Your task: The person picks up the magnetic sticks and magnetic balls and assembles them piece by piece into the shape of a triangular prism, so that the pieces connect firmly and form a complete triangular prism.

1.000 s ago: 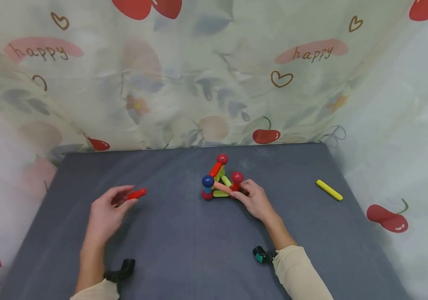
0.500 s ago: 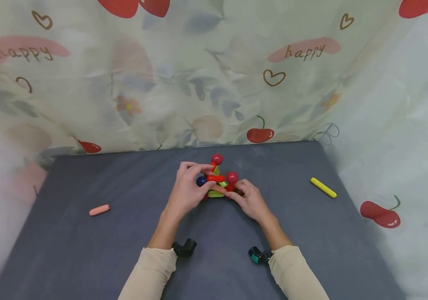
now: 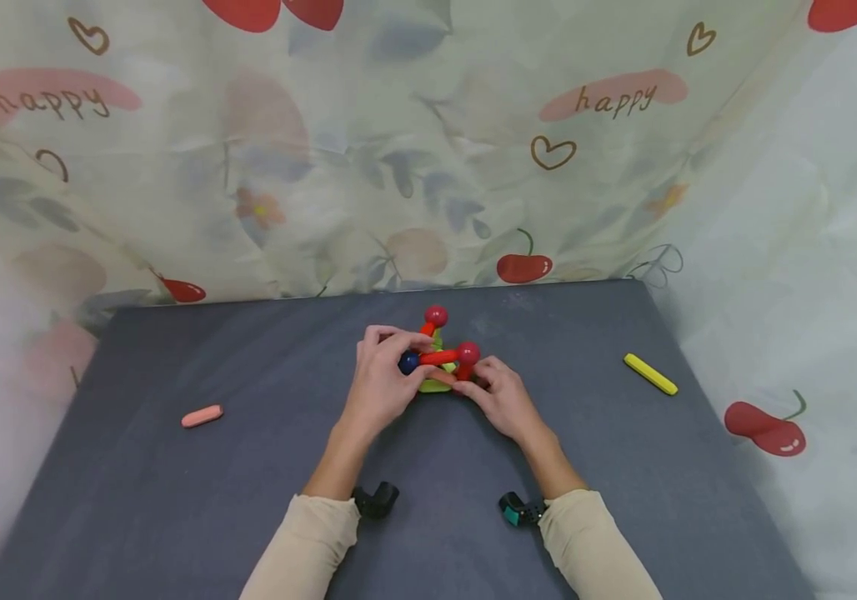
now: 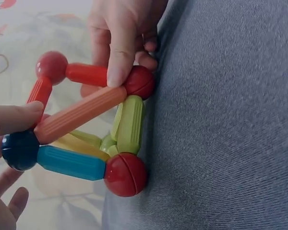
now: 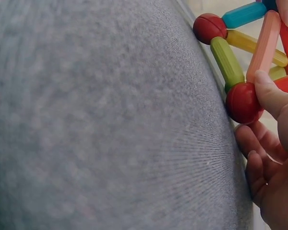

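Note:
A frame of magnetic rods and balls stands mid-table, with lime rods [image 4: 131,125] at its base. My left hand [image 3: 382,379] reaches over its left side and pinches a red magnetic rod [image 3: 438,357]. That rod spans from the navy ball [image 4: 20,151] to an upper red ball [image 3: 468,353]. Below the navy ball a blue rod [image 4: 71,163] runs to a lower red ball [image 4: 126,175]. On the right, my right hand [image 3: 507,400] grips the frame's lower corner, thumb on the end of a slanting salmon rod [image 5: 265,45] by another red ball [image 5: 243,103].
A loose salmon rod [image 3: 202,416] lies on the dark grey table [image 3: 286,358] at left, and a yellow rod [image 3: 650,374] at right. Behind the table hangs a printed curtain [image 3: 353,183]. Both wrists wear black camera mounts [image 3: 376,500].
My left hand has carried the red rod from the left to the frame, and the rod now bridges the navy and upper red balls. The right hand keeps its hold.

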Motion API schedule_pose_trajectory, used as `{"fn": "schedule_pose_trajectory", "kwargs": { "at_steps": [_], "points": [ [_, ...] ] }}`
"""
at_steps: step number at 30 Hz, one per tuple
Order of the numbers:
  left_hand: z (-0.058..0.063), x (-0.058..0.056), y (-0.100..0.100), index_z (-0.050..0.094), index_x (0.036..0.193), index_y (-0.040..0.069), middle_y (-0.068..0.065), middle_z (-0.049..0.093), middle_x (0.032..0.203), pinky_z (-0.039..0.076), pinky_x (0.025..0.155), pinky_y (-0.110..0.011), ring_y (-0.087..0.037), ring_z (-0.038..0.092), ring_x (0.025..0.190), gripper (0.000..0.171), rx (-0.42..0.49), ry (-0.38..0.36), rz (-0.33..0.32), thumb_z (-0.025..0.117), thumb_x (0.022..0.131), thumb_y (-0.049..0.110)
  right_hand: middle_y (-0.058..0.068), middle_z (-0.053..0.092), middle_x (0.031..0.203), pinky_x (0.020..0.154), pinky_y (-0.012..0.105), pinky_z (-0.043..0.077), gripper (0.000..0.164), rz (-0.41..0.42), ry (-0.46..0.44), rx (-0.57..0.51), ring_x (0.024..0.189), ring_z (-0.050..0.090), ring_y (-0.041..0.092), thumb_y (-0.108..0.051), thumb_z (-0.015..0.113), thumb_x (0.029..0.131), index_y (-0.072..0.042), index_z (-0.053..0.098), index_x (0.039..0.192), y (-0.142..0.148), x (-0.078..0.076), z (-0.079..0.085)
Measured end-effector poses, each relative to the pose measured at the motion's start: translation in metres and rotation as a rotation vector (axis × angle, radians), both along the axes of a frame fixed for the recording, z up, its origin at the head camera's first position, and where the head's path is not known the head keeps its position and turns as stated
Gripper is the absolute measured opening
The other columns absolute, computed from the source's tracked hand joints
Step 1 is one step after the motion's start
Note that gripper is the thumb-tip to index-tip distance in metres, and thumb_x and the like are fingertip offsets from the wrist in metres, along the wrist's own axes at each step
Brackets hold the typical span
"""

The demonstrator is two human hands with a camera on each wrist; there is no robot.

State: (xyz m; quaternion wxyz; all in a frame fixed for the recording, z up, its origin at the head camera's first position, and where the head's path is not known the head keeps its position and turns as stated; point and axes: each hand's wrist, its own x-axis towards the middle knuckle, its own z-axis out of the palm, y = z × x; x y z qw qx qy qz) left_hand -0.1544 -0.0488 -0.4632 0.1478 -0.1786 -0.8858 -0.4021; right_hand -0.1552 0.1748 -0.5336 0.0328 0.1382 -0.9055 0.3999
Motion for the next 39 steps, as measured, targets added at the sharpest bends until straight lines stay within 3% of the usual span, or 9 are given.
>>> {"fn": "schedule_pose_trajectory", "kwargs": {
  "at_steps": [5,9,12,14,21,25,28,33,39],
  "points": [
    [0.006,0.015,-0.003,0.069,0.116,0.015,-0.003,0.066,0.11,0.046,0.09,-0.041,-0.023,0.05,0.105,0.042,0.0,-0.074,0.112,0.088,0.081,0.027,0.005,0.066,0.099,0.071,0.028,0.05,0.017,-0.013,0.041,0.036,0.079,0.059,0.014,-0.03,0.075,0.093,-0.013,0.074,0.093,-0.003,0.003,0.005],
    [0.012,0.04,-0.002,0.061,0.119,0.01,-0.007,0.063,0.111,0.052,0.085,-0.041,-0.024,0.059,0.1,0.047,-0.009,-0.371,0.235,0.084,0.085,0.032,0.002,0.066,0.089,0.064,0.026,0.046,0.021,-0.076,0.136,0.098,0.073,0.055,0.013,-0.032,0.082,0.087,-0.012,0.075,0.092,-0.006,0.008,0.007],
    [0.004,0.048,0.003,0.056,0.137,0.004,-0.014,0.064,0.129,0.053,0.099,-0.049,-0.032,0.061,0.119,0.062,-0.077,-0.561,0.206,0.081,0.089,0.034,0.003,0.066,0.084,0.064,0.031,0.047,0.027,-0.134,0.225,0.192,0.071,0.056,0.016,-0.034,0.086,0.082,-0.011,0.074,0.089,-0.009,0.013,0.008],
    [-0.003,0.048,0.005,0.048,0.148,0.001,-0.018,0.057,0.144,0.046,0.11,-0.055,-0.038,0.052,0.135,0.075,-0.089,-0.606,0.161,0.08,0.089,0.035,0.005,0.066,0.082,0.065,0.036,0.05,0.031,-0.151,0.276,0.259,0.07,0.058,0.02,-0.035,0.087,0.08,-0.009,0.072,0.087,-0.013,0.016,0.009],
    [-0.022,0.031,0.003,0.022,0.162,0.004,-0.015,0.028,0.168,0.034,0.119,-0.062,-0.046,0.03,0.151,0.11,-0.066,-0.567,0.066,0.087,0.081,0.039,0.006,0.065,0.1,0.075,0.038,0.051,0.035,0.061,0.268,0.471,0.082,0.056,0.023,-0.035,0.081,0.087,-0.011,0.07,0.109,-0.027,0.033,0.016],
    [-0.031,0.02,0.0,0.027,0.161,0.006,-0.015,0.034,0.165,0.036,0.117,-0.062,-0.047,0.037,0.147,0.107,-0.035,-0.497,0.047,0.09,0.079,0.033,0.004,0.064,0.112,0.083,0.037,0.05,0.046,0.203,0.227,0.502,0.093,0.055,0.021,-0.032,0.076,0.093,-0.019,0.064,0.136,-0.024,0.04,0.017],
    [-0.036,0.015,-0.005,0.037,0.158,0.008,-0.014,0.046,0.158,0.04,0.116,-0.059,-0.042,0.045,0.143,0.094,-0.04,-0.466,0.088,0.088,0.081,0.026,0.001,0.065,0.112,0.084,0.037,0.05,0.05,0.213,0.22,0.435,0.095,0.056,0.019,-0.029,0.075,0.094,-0.023,0.061,0.142,-0.011,0.042,0.019],
    [-0.042,0.011,-0.013,0.061,0.136,0.006,-0.014,0.067,0.124,0.053,0.099,-0.049,-0.032,0.064,0.114,0.052,-0.01,-0.404,0.254,0.079,0.088,0.016,0.005,0.067,0.106,0.081,0.041,0.049,0.041,0.058,0.254,0.321,0.091,0.058,0.022,-0.022,0.075,0.094,-0.018,0.067,0.134,0.041,0.037,0.027],
    [-0.045,0.007,-0.019,0.071,0.116,0.007,-0.011,0.074,0.104,0.058,0.087,-0.044,-0.026,0.07,0.095,0.031,0.023,-0.387,0.298,0.081,0.088,0.016,0.023,0.064,0.116,0.086,0.06,0.042,0.037,-0.366,0.281,0.383,0.102,0.055,0.045,-0.013,0.072,0.094,-0.005,0.067,0.13,0.131,0.028,0.027]
  ]
}}
